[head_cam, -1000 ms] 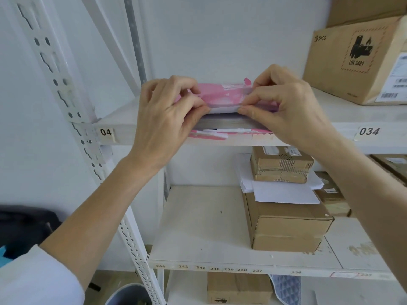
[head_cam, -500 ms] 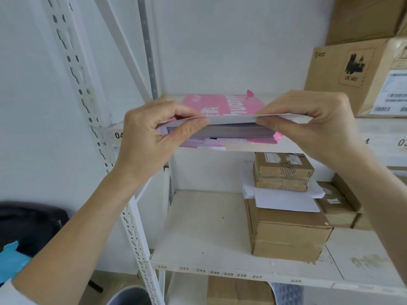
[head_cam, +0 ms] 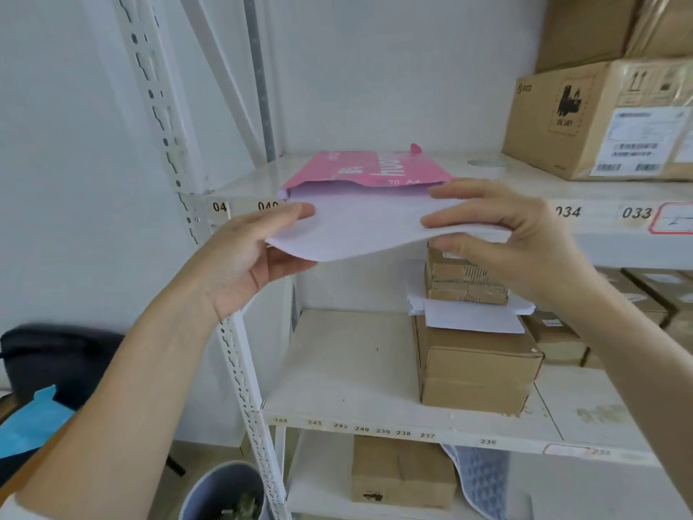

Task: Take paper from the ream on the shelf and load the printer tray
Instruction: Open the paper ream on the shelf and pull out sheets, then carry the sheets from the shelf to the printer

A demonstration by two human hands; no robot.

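A pink-wrapped ream (head_cam: 369, 170) lies on the upper white shelf (head_cam: 525, 174), its open end facing me. A thin stack of white paper (head_cam: 360, 228) sticks halfway out of the wrapper and sags a little at its near edge. My left hand (head_cam: 249, 257) grips the stack's left side, thumb on top and fingers beneath. My right hand (head_cam: 502, 228) pinches the right side in the same way. No printer or tray is in view.
Brown cartons (head_cam: 600, 122) stand at the right of the upper shelf. On the shelf below, stacked boxes (head_cam: 474, 354) with loose sheets sit under my right hand. A perforated white upright (head_cam: 240, 354) runs down the left. A grey bin (head_cam: 225, 493) stands on the floor.
The paper stack has slid further out of the pink wrapper toward me and lower, held by both hands. My view has risen, so the wrapper's top now shows.
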